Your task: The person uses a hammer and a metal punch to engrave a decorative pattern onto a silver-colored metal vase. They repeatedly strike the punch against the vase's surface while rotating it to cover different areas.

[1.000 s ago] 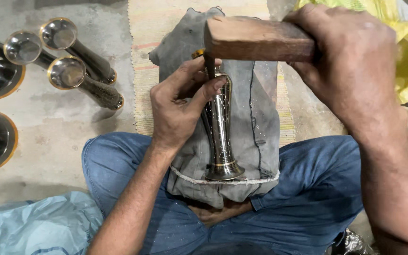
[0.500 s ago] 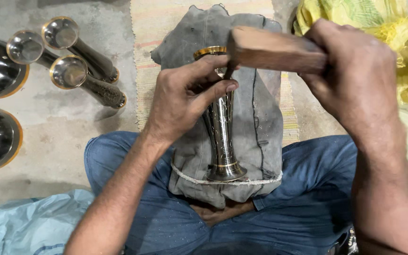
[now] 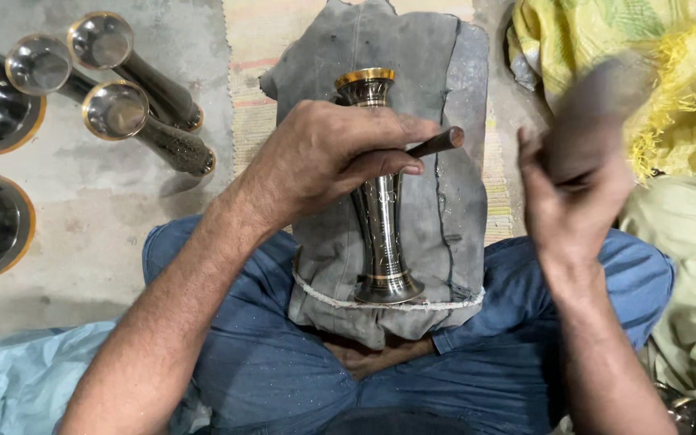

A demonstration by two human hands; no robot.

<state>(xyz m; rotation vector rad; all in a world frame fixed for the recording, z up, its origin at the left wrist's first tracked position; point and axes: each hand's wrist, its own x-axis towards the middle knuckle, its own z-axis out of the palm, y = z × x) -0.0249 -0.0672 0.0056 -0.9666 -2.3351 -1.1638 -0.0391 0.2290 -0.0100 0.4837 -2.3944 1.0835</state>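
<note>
— What's underfoot?
— Grey concrete floor (image 3: 82, 209), stained, with a striped mat (image 3: 255, 72) over it.
— And around the edges?
— Yellow cloth (image 3: 606, 40) top right, pale blue cloth (image 3: 18, 379) bottom left. Soft, even light.

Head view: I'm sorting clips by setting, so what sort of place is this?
Probably a floor-level metalcraft workshop: a brass vase on a grey cloth pad, a wooden mallet raised, more vases on bare concrete floor.

Soft even light; right hand (image 3: 577, 201) motion-blurred.
</note>
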